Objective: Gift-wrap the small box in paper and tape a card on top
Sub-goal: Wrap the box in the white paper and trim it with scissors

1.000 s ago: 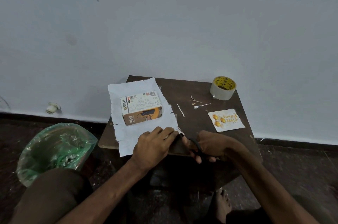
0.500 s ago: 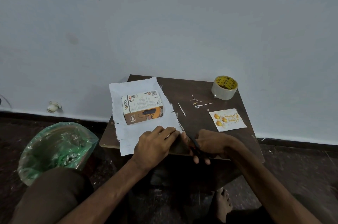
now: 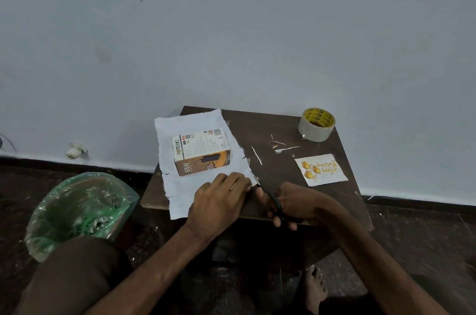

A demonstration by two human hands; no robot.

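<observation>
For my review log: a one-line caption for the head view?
Left hand pins the paper bearing the box while right hand cuts its edge with scissors; tape roll and card lie aside.

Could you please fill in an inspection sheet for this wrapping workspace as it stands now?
Surface: small dark table, partly covered by white paper.
Job's things: box lies on the paper; card and tape roll sit apart on the table's right side.
Clutter: paper slivers beside the paper's right edge.
Hands: left hand presses the paper; right hand grips scissors at the paper's edge.
Cables: nothing seen.
Surroundings: green-bagged bin on floor left; pale wall behind.
</observation>
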